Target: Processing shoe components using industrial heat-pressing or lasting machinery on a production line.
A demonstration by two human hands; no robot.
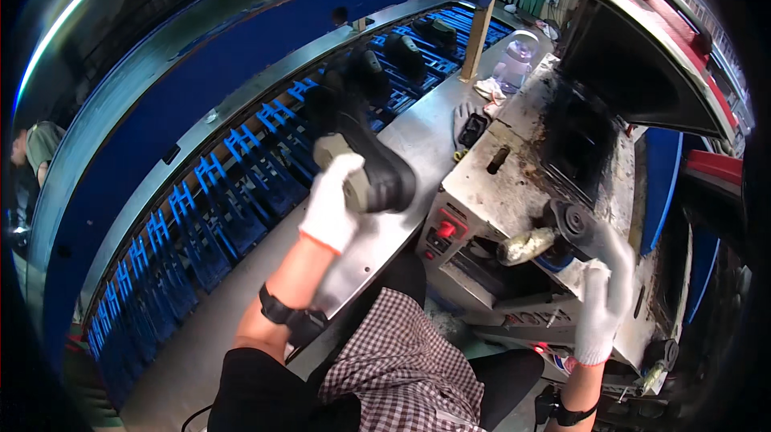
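My left hand (333, 203), in a white glove with an orange cuff, is closed on a black boot (385, 171) with a beige-grey sole. The boot tilts over the metal ledge beside the blue rack, its sole toward my palm. My right hand (609, 291), also gloved, is at the front right of a stained white machine (482, 183). Its fingers and thumb curl at the edge of a black, round-ended piece (572, 221) whose kind I cannot make out. Next to that piece lies a pale yellowish pad or brush head (527, 246), above a partly hidden blue container (556, 261).
A long rack of blue slats (233, 183) runs along the left, with several dark shoes (403, 55) on its far part. A metal ledge (353, 259) borders it. A clear plastic jug (514, 63), a grey glove (463, 123) and a red switch (446, 229) are nearby.
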